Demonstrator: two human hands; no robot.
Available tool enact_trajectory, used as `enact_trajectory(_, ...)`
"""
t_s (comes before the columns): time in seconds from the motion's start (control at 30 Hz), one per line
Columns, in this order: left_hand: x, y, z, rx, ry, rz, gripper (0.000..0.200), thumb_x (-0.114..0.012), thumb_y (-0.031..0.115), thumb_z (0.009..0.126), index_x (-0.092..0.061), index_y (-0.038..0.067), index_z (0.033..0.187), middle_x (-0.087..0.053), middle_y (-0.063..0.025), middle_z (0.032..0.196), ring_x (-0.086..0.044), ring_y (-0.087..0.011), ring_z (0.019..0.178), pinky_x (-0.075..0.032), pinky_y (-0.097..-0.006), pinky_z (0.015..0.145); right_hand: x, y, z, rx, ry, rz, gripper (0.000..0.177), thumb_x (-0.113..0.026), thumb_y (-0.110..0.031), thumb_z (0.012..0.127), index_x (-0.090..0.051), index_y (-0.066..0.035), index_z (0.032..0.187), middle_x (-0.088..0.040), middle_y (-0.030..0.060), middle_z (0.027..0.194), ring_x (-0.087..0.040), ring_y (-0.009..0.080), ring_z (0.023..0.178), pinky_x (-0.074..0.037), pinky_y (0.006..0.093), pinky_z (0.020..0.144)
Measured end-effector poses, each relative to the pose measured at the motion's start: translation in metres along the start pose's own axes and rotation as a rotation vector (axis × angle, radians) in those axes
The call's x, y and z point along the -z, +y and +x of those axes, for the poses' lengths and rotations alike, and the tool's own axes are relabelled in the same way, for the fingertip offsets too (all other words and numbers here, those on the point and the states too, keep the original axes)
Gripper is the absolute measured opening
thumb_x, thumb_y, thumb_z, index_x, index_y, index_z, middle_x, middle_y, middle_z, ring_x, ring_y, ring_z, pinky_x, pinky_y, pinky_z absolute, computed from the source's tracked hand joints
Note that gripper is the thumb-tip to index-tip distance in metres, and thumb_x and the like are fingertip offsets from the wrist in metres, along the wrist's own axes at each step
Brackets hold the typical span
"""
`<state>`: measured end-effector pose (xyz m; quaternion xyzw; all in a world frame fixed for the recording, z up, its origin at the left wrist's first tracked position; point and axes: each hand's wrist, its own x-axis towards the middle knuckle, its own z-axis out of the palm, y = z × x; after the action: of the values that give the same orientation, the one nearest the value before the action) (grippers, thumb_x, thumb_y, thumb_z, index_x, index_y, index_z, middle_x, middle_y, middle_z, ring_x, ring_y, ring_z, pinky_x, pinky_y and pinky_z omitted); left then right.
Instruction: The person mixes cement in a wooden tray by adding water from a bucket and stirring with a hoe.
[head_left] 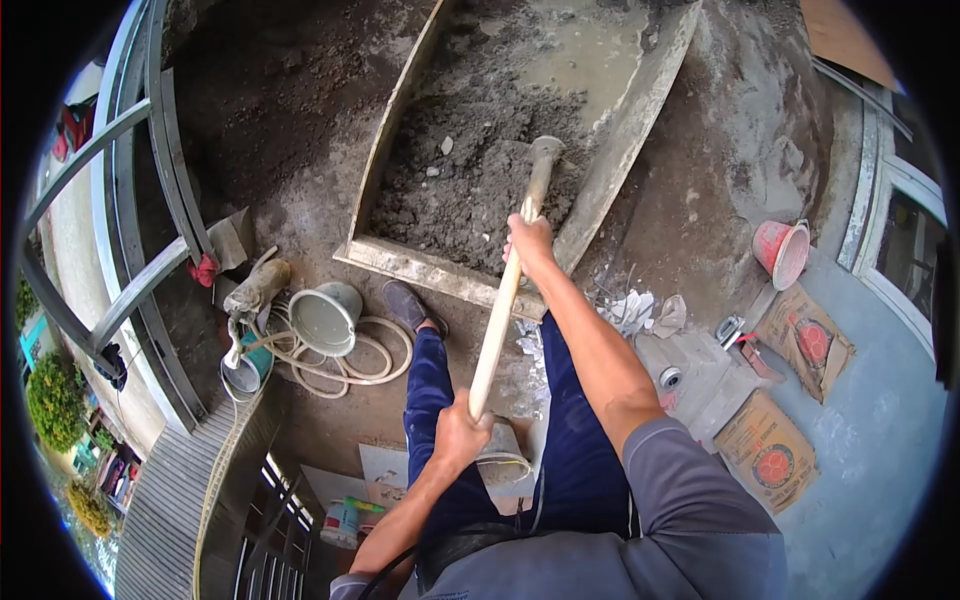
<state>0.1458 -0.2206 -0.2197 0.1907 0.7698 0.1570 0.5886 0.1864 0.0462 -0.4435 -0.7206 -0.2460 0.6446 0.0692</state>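
Observation:
A hoe with a pale wooden handle (497,335) runs forward from my body into the mixing trough (400,262). My right hand (530,240) grips it far up, near the metal collar (547,148). Lower down, close to my thighs, my left hand (461,435) is wrapped round the handle's near end. The blade is hidden in the grey, lumpy mortar (450,165), which fills the near part of the trough. Murky water (590,60) pools at the trough's far end.
Left of my foot stand a large bucket (325,320), a coiled hose (378,350) and a smaller bucket (247,372). Another bucket (503,465) sits between my legs. On the right are a red bucket (780,252) and paper sacks (768,452). Metal framing (165,200) rises at left.

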Motion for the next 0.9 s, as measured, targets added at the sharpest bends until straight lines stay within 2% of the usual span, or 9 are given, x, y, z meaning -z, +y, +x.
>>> enact_trajectory(0.13, 0.004, 0.000, -0.028, -0.058, 0.011, 0.063, 0.034, -0.072, 0.014, 0.081, -0.053, 0.000, 0.107, -0.068, -0.0301, 0.079, -0.070, -0.0484, 0.079, -0.057, -0.0522, 0.069, -0.001, -0.032, -0.059, 0.077, -0.059, 0.054, 0.030, -0.065, -0.018, 0.092, -0.044, -0.003, 0.108, -0.053, 0.0071, 0.066, -0.054, 0.0184, 0.044, -0.050, 0.0371, 0.037)
enact_trajectory(0.23, 0.002, 0.018, -0.011, -0.152, 0.038, 0.106, 0.037, -0.073, 0.015, 0.080, -0.051, 0.001, 0.106, -0.067, -0.0299, 0.076, -0.069, -0.0487, 0.074, -0.057, -0.0547, 0.067, 0.004, -0.120, -0.091, 0.254, -0.008, 0.062, 0.029, -0.063, -0.016, 0.093, -0.045, 0.000, 0.110, -0.054, 0.0074, 0.068, -0.055, 0.0166, 0.045, -0.050, 0.0343, 0.038)
enact_trajectory(0.33, 0.018, 0.074, 0.041, -0.209, 0.041, 0.096, 0.034, -0.072, 0.016, 0.083, -0.048, 0.002, 0.104, -0.067, -0.0308, 0.074, -0.069, -0.0502, 0.075, -0.056, -0.0565, 0.070, 0.004, -0.193, -0.063, 0.402, 0.059, 0.020, 0.030, -0.061, -0.017, 0.093, -0.048, 0.005, 0.109, -0.056, 0.0087, 0.072, -0.057, 0.0160, 0.050, -0.053, 0.0334, 0.042)
enact_trajectory(0.4, 0.035, 0.093, 0.065, -0.199, 0.072, 0.116, 0.034, -0.072, 0.015, 0.083, -0.049, 0.002, 0.104, -0.068, -0.0311, 0.078, -0.069, -0.0504, 0.080, -0.055, -0.0565, 0.075, -0.004, -0.208, -0.023, 0.376, 0.011, 0.041, 0.028, -0.062, -0.018, 0.093, -0.051, 0.006, 0.102, -0.056, 0.0098, 0.073, -0.058, 0.0174, 0.052, -0.054, 0.0349, 0.043)
enact_trajectory(0.47, 0.045, 0.086, 0.075, -0.148, 0.084, 0.137, 0.033, -0.071, 0.015, 0.083, -0.049, 0.002, 0.104, -0.068, -0.0312, 0.080, -0.069, -0.0503, 0.082, -0.055, -0.0566, 0.076, -0.030, -0.168, 0.012, 0.321, 0.019, 0.040, 0.027, -0.062, -0.018, 0.093, -0.052, 0.006, 0.097, -0.056, 0.0103, 0.072, -0.058, 0.0191, 0.051, -0.055, 0.0371, 0.044)
enact_trajectory(0.57, 0.047, 0.033, 0.059, -0.023, 0.091, 0.175, 0.032, -0.071, 0.013, 0.083, -0.050, 0.002, 0.105, -0.069, -0.0307, 0.083, -0.069, -0.0499, 0.084, -0.056, -0.0558, 0.077, -0.070, -0.055, 0.041, 0.065, -0.012, 0.024, 0.027, -0.063, -0.020, 0.094, -0.052, 0.004, 0.099, -0.055, 0.0095, 0.069, -0.056, 0.0212, 0.047, -0.053, 0.0396, 0.041)
enact_trajectory(0.63, 0.042, 0.017, 0.034, 0.025, 0.069, 0.210, 0.032, -0.071, 0.014, 0.083, -0.050, 0.002, 0.104, -0.069, -0.0306, 0.082, -0.070, -0.0496, 0.083, -0.056, -0.0559, 0.076, -0.067, -0.019, 0.037, -0.028, -0.072, 0.027, 0.029, -0.065, -0.022, 0.095, -0.052, 0.003, 0.103, -0.055, 0.0087, 0.068, -0.056, 0.0207, 0.047, -0.052, 0.0390, 0.040)
enact_trajectory(0.8, 0.021, 0.001, -0.031, 0.045, -0.003, 0.169, 0.037, -0.074, 0.015, 0.081, -0.049, 0.001, 0.104, -0.069, -0.0298, 0.079, -0.070, -0.0487, 0.077, -0.057, -0.0557, 0.071, -0.030, -0.029, -0.050, -0.021, -0.076, 0.042, 0.022, -0.064, -0.018, 0.093, -0.050, -0.004, 0.102, -0.053, 0.0066, 0.069, -0.055, 0.0194, 0.049, -0.050, 0.0382, 0.042)
enact_trajectory(0.9, 0.022, -0.001, -0.038, -0.027, 0.001, 0.058, 0.031, -0.070, 0.013, 0.081, -0.051, 0.000, 0.102, -0.066, -0.0312, 0.079, -0.068, -0.0509, 0.079, -0.056, -0.0556, 0.072, -0.018, -0.071, -0.095, 0.119, -0.037, 0.085, 0.021, -0.064, -0.016, 0.093, -0.049, -0.004, 0.103, -0.053, 0.0068, 0.071, -0.053, 0.0171, 0.048, -0.049, 0.0352, 0.040)
